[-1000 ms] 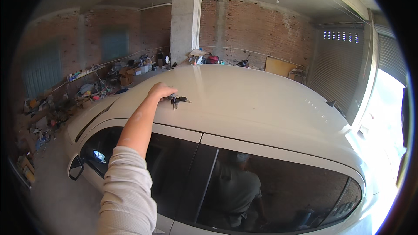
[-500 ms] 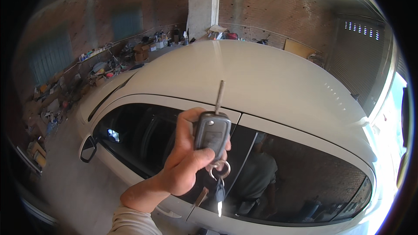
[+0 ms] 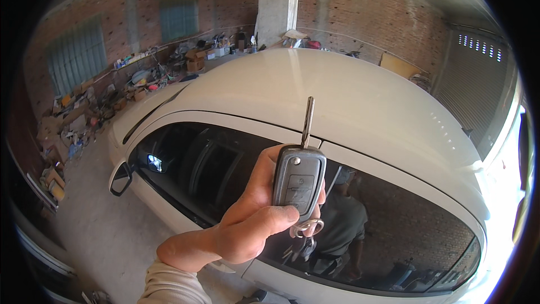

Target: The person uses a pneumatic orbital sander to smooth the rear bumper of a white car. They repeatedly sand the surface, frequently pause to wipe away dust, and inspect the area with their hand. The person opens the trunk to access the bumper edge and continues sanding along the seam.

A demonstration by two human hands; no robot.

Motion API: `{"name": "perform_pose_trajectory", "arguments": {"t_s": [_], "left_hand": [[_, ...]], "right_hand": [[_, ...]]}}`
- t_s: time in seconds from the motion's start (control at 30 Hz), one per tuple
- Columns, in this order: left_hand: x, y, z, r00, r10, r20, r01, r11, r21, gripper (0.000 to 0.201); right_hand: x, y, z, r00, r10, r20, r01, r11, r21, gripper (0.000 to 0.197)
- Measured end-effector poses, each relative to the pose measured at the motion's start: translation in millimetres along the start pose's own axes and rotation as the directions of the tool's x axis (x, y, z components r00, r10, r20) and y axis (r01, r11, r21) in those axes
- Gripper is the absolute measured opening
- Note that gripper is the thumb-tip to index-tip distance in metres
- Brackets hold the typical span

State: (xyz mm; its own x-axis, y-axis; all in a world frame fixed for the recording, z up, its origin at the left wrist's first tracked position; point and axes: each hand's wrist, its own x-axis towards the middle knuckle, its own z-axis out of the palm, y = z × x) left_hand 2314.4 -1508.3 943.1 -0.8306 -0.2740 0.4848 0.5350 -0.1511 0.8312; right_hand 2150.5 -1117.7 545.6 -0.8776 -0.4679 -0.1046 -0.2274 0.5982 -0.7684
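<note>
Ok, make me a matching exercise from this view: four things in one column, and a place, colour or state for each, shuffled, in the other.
Things:
1. Key blade
2. Car roof
3. Left hand
4. Key ring

Places, colours or states:
A. Gripping the key fob
B. At the lower end of the key fob
C. Pale cream
D. Sticking up from the top of the key fob

Right pairs: 1-D, 2-C, 3-A, 4-B.
</note>
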Motion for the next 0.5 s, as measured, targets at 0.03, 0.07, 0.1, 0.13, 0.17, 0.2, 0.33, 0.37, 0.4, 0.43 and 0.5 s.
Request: {"name": "perform_pose_trajectory", "arguments": {"t_s": [0.03,0.07,0.1,0.13,0.17,0.2,0.33,0.37,0.4,0.43,0.5], "left_hand": [[1.6,-1.7,2.2,1.0,0.001,0.011,-0.001,1.0,-0.013,0.063],[3.4,-4.0,4.4,1.0,0.002,0.018,-0.002,1.0,-0.018,0.059],[4.9,-7.4,7.8,1.0,-0.001,-0.02,0.001,1.0,0.019,0.055],[7.0,-11.8,11.1,0.998,-0.002,-0.062,0.006,0.998,0.063,0.052],[8.8,-15.8,14.0,0.996,0.004,-0.092,0.006,0.994,0.106,0.049],[10.9,-20.0,16.4,0.996,0.025,-0.082,-0.015,0.993,0.121,0.047],[20.8,-36.4,18.8,0.992,0.123,0.008,-0.123,0.982,0.144,0.039],[22.1,-39.3,17.9,0.989,0.14,0.042,-0.144,0.98,0.136,0.039],[23.5,-42.4,16.8,0.984,0.162,0.079,-0.17,0.979,0.114,0.038],[24.3,-46.0,16.6,0.979,0.181,0.099,-0.193,0.972,0.133,0.037],[26.2,-53.5,16.4,0.968,0.219,0.124,-0.239,0.954,0.182,0.038]], "right_hand": [[-2.0,1.5,-0.6,1.0,0.005,-0.005,-0.005,1.0,0.002,0.049],[-3.7,4.0,-2.1,1.0,0.011,-0.012,-0.011,1.0,0.001,0.049],[-5.8,6.4,-3.1,1.0,0.018,-0.019,-0.017,1.0,0.004,0.049],[-8.1,9.2,-4.6,0.999,0.024,-0.027,-0.024,1.0,0.006,0.049],[-10.8,12.2,-5.9,0.999,0.032,-0.036,-0.032,0.999,0.005,0.049],[-14.0,15.2,-7.3,0.998,0.042,-0.044,-0.042,0.999,0.008,0.049],[-32.1,28.0,-12.5,0.992,0.087,-0.087,-0.086,0.996,0.016,0.048],[-37.9,31.1,-13.5,0.99,0.1,-0.101,-0.099,0.995,0.017,0.048],[-43.3,34.5,-14.1,0.987,0.114,-0.116,-0.112,0.993,0.02,0.048],[-49.2,37.9,-14.6,0.983,0.13,-0.128,-0.128,0.991,0.025,0.048],[-61.0,47.4,-15.4,0.974,0.165,-0.158,-0.162,0.986,0.028,0.048]]}}
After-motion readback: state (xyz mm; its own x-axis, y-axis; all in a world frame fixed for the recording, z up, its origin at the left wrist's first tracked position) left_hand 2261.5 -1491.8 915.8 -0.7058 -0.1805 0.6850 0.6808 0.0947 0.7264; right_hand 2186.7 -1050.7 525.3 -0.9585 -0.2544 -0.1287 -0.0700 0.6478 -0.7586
